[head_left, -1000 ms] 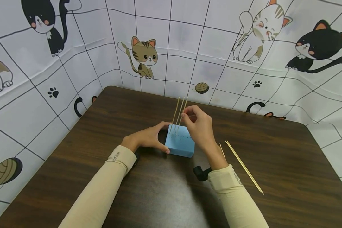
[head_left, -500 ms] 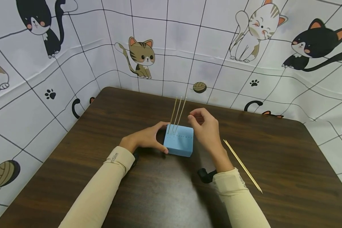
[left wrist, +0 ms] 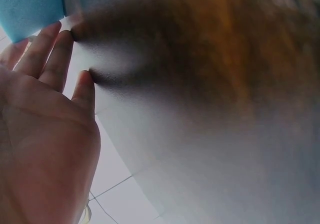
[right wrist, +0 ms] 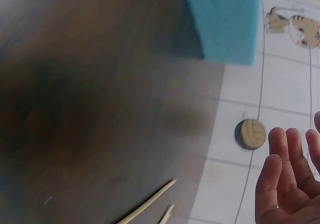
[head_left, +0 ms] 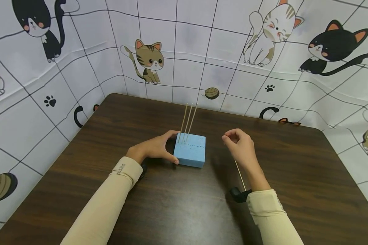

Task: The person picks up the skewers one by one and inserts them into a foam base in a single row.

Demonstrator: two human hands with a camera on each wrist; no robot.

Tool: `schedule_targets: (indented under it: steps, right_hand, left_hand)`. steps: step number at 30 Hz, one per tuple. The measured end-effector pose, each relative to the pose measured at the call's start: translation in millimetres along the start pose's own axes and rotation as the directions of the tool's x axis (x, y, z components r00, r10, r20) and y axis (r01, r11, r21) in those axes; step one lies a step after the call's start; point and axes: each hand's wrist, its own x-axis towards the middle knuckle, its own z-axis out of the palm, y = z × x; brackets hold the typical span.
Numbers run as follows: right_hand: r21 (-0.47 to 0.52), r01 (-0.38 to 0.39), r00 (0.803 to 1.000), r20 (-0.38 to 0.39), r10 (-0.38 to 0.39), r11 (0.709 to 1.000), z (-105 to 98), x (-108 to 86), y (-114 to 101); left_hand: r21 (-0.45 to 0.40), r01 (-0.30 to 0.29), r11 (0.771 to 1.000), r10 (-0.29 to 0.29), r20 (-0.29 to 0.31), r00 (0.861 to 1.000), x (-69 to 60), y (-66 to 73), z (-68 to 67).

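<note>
A light blue foam block [head_left: 190,151] sits on the table, with three thin wooden skewers [head_left: 182,123] standing tilted near its left back corner. My left hand [head_left: 153,148] grips the block's left side, thumb at the front corner and fingers at the back. In the left wrist view, fingertips of that hand reach the block [left wrist: 30,8]. To the right of the block, my right hand [head_left: 242,148] hovers above the table, holding nothing; its relaxed fingers [right wrist: 276,144] show in the right wrist view. Under that wrist lies a loose skewer [head_left: 240,175].
The right wrist view shows the ends of two loose skewers [right wrist: 150,200] on the dark wooden table [head_left: 159,207]. A white curtain [head_left: 190,41] printed with cats and grid lines hangs behind and at both sides. A row of small holes crosses the block's top.
My right hand has released the third skewer and moved right and toward me, over the loose skewers. My left hand keeps its grip on the block. The camera has shifted slightly.
</note>
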Motion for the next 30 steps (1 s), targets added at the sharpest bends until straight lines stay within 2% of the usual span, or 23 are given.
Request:
schedule_targets:
  steps: [9, 16, 25, 30]
  right_hand:
    - [-0.103, -0.092, 0.994, 0.043, 0.097, 0.990, -16.3, -10.0, 28.8]
    - [-0.174, -0.147, 0.982, 0.094, 0.165, 0.974, -22.4, -15.9, 44.5]
    - [-0.230, -0.166, 0.971, 0.134, 0.200, 0.959, -23.7, -18.5, 55.3]
    - [-0.279, -0.172, 0.957, 0.182, 0.228, 0.945, -22.3, -19.8, 55.8]
  left_hand:
    - [0.005, -0.007, 1.000, 0.007, -0.003, 1.000, -0.3, -0.3, -0.6]
    - [0.002, -0.010, 1.000, 0.010, -0.001, 1.000, -0.1, -0.2, -0.7]
    - [-0.003, -0.012, 1.000, 0.012, 0.001, 1.000, -1.1, -0.3, -0.2]
    - [-0.008, -0.019, 1.000, 0.019, 0.001, 1.000, -1.5, 0.9, -0.2]
